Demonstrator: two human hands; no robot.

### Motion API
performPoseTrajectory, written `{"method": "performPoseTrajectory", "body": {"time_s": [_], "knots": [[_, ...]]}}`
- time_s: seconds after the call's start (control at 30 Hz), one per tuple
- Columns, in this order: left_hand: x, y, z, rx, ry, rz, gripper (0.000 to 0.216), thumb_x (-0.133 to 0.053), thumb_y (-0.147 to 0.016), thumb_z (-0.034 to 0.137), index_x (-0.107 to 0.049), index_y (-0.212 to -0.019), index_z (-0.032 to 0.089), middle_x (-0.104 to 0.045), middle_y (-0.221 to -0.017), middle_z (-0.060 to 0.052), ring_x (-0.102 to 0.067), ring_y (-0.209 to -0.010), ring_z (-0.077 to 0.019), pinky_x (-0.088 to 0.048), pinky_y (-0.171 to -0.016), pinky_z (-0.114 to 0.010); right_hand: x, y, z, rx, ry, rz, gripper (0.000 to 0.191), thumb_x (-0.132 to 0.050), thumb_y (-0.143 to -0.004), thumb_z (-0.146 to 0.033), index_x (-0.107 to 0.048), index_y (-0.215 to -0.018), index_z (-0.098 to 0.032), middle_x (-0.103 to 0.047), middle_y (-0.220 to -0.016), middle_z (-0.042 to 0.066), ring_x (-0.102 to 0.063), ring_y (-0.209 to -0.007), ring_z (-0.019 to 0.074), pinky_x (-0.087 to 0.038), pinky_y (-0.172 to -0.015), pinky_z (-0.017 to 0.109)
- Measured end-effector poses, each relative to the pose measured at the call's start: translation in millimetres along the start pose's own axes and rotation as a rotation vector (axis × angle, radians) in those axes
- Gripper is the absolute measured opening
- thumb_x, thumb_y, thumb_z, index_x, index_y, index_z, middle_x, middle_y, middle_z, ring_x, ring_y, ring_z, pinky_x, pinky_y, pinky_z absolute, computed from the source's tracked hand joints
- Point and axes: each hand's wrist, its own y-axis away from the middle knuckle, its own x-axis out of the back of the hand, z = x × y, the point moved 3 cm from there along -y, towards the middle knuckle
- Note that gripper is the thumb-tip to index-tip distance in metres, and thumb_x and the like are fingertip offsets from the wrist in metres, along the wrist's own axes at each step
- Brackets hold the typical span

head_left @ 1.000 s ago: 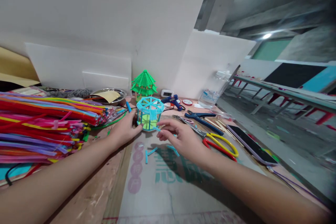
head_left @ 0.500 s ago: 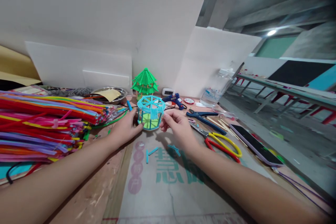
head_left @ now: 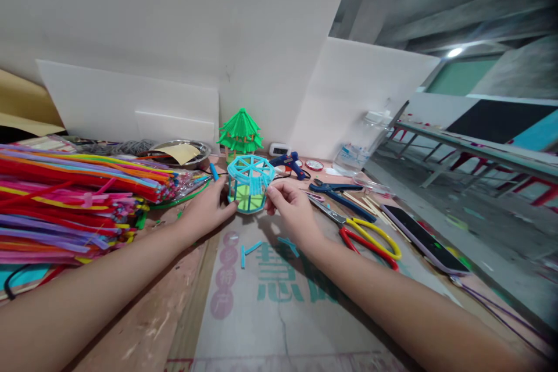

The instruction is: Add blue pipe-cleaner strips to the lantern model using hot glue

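Observation:
A small light-blue pavilion frame (head_left: 251, 171), with a spoked round top, upright posts and a lime-green floor, stands upright at the middle of the board. My left hand (head_left: 213, 203) grips its left side low down, thumb in front at the base. At the right side, the thumb and fingers of my right hand (head_left: 285, 206) are pinched together close against the rim and a post. Whatever lies between those fingertips is hidden. Short blue strips (head_left: 253, 248) lie in front on the printed sheet (head_left: 244, 325). Behind stands a finished-looking green-roofed hut (head_left: 241, 131).
Bundles of coloured pipe cleaners (head_left: 65, 203) fill the left. At right lie scissors (head_left: 370, 238), blue-handled pliers (head_left: 342, 197) and a phone (head_left: 425, 238). A glue gun (head_left: 288, 164), a metal bowl (head_left: 200, 154) and a clear bottle (head_left: 357, 145) stand along the back, before white boards (head_left: 261, 40).
My right fingertips have moved slightly up along the right side of the frame. My left hand keeps its hold. The camera view has shifted a little.

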Motion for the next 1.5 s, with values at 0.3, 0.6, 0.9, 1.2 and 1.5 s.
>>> {"method": "performPoseTrajectory", "body": {"time_s": [0.3, 0.6, 0.9, 1.2, 1.5], "knots": [[-2.0, -0.8, -2.3, -0.004, 0.017, -0.015, 0.029, -0.060, -0.085, 0.032, -0.051, -0.111, 0.021, -0.066, -0.101, -0.004, -0.064, -0.086, -0.0215, -0.048, -0.075, -0.032, -2.2, -1.0, 3.5, -0.016, 0.000, -0.004, 0.029, -0.063, -0.084, -0.045, -0.057, -0.073, -0.019, -0.058, -0.061, -0.002, -0.053, -0.057, 0.0120, -0.044, -0.059, 0.026], [-1.8, -1.1, -3.0, -0.003, -0.027, -0.017, 0.030, -0.060, -0.085, 0.033, -0.050, -0.111, 0.021, -0.066, -0.098, -0.005, -0.064, -0.084, -0.0218, -0.048, -0.073, -0.032, -4.1, -2.6, 6.0, -0.028, 0.017, -0.055, 0.028, -0.061, -0.085, -0.041, -0.056, -0.069, -0.020, -0.060, -0.061, -0.002, -0.054, -0.056, 0.0123, -0.044, -0.060, 0.027], [-1.0, 0.2, -1.2, -0.011, -0.021, -0.012, 0.028, -0.060, -0.084, 0.031, -0.051, -0.109, 0.020, -0.066, -0.096, -0.004, -0.063, -0.083, -0.0215, -0.047, -0.073, -0.032, -3.2, -3.6, 10.7, -0.062, 0.015, -0.089, 0.034, -0.062, -0.087, -0.049, -0.058, -0.071, -0.019, -0.061, -0.062, -0.001, -0.056, -0.056, 0.0135, -0.045, -0.059, 0.027], [-0.4, -0.5, -0.2, -0.020, -0.012, -0.018, 0.028, -0.059, -0.085, 0.031, -0.050, -0.109, 0.021, -0.066, -0.094, -0.003, -0.063, -0.079, -0.0201, -0.047, -0.071, -0.030, -2.1, -3.8, 4.5, -0.011, 0.043, -0.087, 0.042, -0.062, -0.085, -0.056, -0.058, -0.065, -0.020, -0.059, -0.061, 0.000, -0.054, -0.056, 0.0138, -0.044, -0.058, 0.028], [-0.8, -0.1, -0.5, -0.025, -0.049, -0.010, 0.027, -0.059, -0.085, 0.031, -0.050, -0.108, 0.021, -0.066, -0.094, -0.003, -0.064, -0.080, -0.0207, -0.047, -0.070, -0.030, -3.0, -3.3, 4.4, -0.040, 0.016, -0.092, 0.032, -0.062, -0.085, -0.044, -0.057, -0.065, -0.020, -0.059, -0.060, -0.001, -0.054, -0.057, 0.0129, -0.044, -0.060, 0.027]]}}
